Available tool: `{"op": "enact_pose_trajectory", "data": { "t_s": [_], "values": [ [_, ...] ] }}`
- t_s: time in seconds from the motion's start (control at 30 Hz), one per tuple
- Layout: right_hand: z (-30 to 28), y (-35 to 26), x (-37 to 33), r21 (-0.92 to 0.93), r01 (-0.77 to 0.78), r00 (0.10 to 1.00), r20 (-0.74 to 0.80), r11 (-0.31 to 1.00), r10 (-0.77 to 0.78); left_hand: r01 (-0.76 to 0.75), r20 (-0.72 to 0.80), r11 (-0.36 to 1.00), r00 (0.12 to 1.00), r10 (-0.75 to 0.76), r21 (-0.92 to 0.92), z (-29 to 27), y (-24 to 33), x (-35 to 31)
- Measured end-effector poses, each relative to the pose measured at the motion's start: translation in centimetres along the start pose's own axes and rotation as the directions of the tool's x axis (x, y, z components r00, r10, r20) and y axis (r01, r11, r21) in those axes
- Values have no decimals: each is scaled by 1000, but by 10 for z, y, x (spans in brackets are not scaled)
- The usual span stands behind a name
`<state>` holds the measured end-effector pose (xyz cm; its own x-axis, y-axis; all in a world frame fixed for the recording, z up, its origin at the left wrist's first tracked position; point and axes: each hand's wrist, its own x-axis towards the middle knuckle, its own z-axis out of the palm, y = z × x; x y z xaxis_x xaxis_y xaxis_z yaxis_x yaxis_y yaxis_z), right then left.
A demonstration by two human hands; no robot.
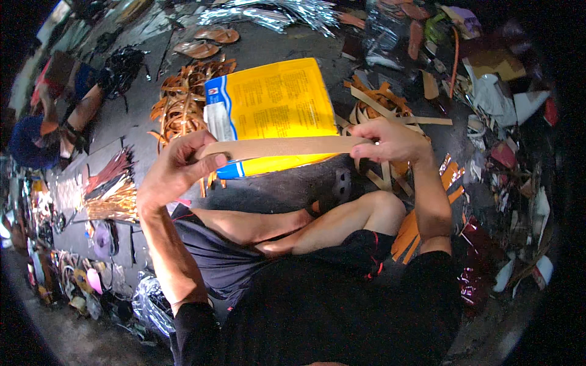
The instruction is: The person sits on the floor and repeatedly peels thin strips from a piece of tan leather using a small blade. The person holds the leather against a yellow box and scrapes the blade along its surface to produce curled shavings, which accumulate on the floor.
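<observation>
A flat beige strip, like a leather strap (281,146), is stretched nearly level in front of me. My left hand (171,168) pinches one end between thumb and fingers. At the other end, my right hand (395,141) is closed on the strap. Just behind it stands a yellow rectangular container (274,97) with a blue and white edge and printing on its face; the strap crosses its lower part. Left of the container lies a heap of glossy brown straps (178,108). To its right, under and beyond my right hand, is a tangle of beige and orange straps (369,110).
A pair of brown sandals (207,41) lies at the far side, near silver strips (268,15). Another person's legs (85,116) are at the left, beyond bundled gold and dark red strips (113,189). Scraps (494,104) litter the right. Orange strips (408,235) lie by my knee.
</observation>
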<state>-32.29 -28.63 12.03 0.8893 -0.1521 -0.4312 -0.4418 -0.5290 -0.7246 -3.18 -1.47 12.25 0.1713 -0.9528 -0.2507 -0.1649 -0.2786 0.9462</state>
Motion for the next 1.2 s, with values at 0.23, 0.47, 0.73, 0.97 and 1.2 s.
{"op": "enact_pose_trajectory", "data": {
  "t_s": [0.23,0.47,0.73,0.97,1.2],
  "values": [
    [-19,23,-3,163,-72,934,-335,984,123,84,-248,996,965,-90,-36,-23,-65,12],
    [0,4,61,-617,-39,653,-611,786,-447,-81,-643,954,755,-130,-288,16,-101,35],
    [92,-75,193,-370,597,591,-397,712,-702,-215,-711,921,698,-87,-325,26,-119,43],
    [102,-70,213,-237,577,678,-395,781,-620,-220,-731,910,671,-121,-352,29,-119,46],
    [107,-64,215,-502,612,558,-273,611,-783,-271,-579,685,770,-268,-677,25,-125,50]
  ]
}}
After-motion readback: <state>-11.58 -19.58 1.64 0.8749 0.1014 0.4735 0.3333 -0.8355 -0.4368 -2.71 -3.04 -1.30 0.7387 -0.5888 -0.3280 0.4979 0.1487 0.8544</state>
